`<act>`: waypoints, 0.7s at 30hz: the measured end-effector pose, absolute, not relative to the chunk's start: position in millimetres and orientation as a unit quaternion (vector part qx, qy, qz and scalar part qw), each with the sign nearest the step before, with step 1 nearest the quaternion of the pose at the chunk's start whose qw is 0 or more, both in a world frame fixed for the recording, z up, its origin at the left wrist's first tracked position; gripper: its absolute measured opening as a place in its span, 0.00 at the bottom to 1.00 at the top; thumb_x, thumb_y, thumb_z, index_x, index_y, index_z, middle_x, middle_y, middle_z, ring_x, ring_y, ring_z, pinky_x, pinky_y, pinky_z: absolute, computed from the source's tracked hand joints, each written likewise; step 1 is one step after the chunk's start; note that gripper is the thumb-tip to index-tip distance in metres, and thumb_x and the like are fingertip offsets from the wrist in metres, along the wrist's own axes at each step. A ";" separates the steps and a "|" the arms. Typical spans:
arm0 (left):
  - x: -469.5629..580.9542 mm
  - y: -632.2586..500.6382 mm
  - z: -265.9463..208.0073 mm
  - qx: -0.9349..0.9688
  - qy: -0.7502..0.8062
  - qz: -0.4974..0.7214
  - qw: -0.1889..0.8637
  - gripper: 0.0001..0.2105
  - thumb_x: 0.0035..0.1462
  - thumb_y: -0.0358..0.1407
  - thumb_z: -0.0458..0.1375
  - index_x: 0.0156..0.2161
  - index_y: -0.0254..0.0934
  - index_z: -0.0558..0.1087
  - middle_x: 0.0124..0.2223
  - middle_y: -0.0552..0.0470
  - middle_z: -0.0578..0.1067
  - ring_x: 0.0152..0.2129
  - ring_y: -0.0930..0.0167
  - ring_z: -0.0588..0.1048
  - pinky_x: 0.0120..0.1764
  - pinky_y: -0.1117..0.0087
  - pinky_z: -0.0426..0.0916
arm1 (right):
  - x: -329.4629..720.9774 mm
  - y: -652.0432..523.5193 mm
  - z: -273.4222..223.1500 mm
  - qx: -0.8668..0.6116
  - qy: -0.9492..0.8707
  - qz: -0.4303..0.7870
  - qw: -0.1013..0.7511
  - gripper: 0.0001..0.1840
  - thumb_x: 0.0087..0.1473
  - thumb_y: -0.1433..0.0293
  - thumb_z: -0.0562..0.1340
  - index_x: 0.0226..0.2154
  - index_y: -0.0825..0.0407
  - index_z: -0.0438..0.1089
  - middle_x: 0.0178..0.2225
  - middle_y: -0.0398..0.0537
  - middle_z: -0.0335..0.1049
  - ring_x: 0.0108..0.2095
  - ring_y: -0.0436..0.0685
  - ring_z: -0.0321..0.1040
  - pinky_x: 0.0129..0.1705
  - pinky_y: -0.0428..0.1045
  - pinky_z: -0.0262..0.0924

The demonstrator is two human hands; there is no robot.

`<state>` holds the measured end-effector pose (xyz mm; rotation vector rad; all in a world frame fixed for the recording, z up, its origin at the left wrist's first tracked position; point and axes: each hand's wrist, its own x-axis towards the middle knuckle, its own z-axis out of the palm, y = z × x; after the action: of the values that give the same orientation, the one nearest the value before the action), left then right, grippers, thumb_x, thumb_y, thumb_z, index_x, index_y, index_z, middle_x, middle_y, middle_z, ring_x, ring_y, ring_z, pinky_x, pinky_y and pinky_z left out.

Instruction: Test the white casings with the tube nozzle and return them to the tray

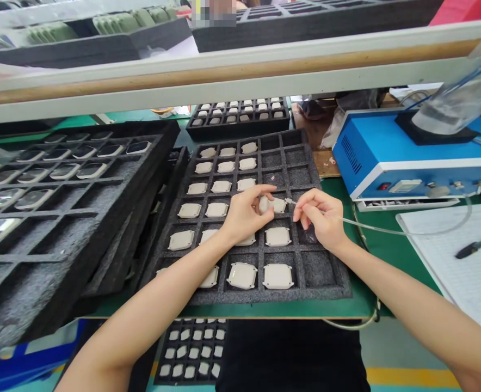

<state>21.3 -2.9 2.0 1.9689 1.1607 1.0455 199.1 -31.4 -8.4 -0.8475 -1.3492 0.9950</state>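
Observation:
My left hand (244,215) pinches a small beige watch case (264,204) between thumb and forefinger, above the middle of a dark foam tray (320,269). In my right hand (320,215) is a thin dispensing needle (290,201), its tip pointing left at the watch cases. From that hand a clear tube (404,233) runs right toward a blue box. Another beige watch case (279,205) shows just right of the pinched one; whether it touches it I cannot tell. Beige cases fill most of the tray's left and middle cells, and my left forearm hides some.
Stacked foam trays with dark-faced watch pieces (32,200) stand on the left. A blue dispenser box (424,163) carrying a clear cup (440,114) is at right, beside paper (436,245) and a pen (477,245). A shelf rail (224,68) crosses above; another filled tray (238,130) lies behind.

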 end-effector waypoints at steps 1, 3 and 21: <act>21.9 -3.7 2.3 0.751 0.442 0.378 0.314 0.17 0.45 0.30 0.60 0.45 0.35 0.73 0.32 0.53 0.75 0.18 0.78 0.64 0.23 0.76 0.58 | 199.1 -31.3 -8.4 -0.365 -0.579 0.426 0.591 0.05 0.50 0.73 0.56 0.25 0.53 0.65 0.17 0.40 0.68 0.12 0.45 0.56 0.15 0.43 0.50; 22.3 -4.3 3.5 0.763 0.443 0.338 0.327 0.17 0.46 0.32 0.61 0.44 0.34 0.72 0.24 0.59 0.70 0.15 0.79 0.59 0.22 0.76 0.56 | 199.4 -31.2 -8.4 -0.364 -0.578 0.424 0.595 0.05 0.50 0.73 0.56 0.25 0.53 0.65 0.17 0.40 0.68 0.12 0.45 0.56 0.15 0.43 0.50; 8.4 11.2 8.2 0.666 0.305 0.329 0.596 0.22 0.43 0.31 0.67 0.47 0.34 0.73 0.46 0.43 0.77 0.40 0.64 0.77 0.46 0.62 0.70 | 201.5 -33.4 -7.5 -0.327 -0.619 0.425 0.573 0.05 0.51 0.72 0.56 0.26 0.52 0.66 0.18 0.41 0.69 0.13 0.45 0.56 0.15 0.43 0.52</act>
<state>8.4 11.2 8.2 1.5457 0.7080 0.7637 201.5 -33.4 -7.5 -0.7666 -1.4522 0.9970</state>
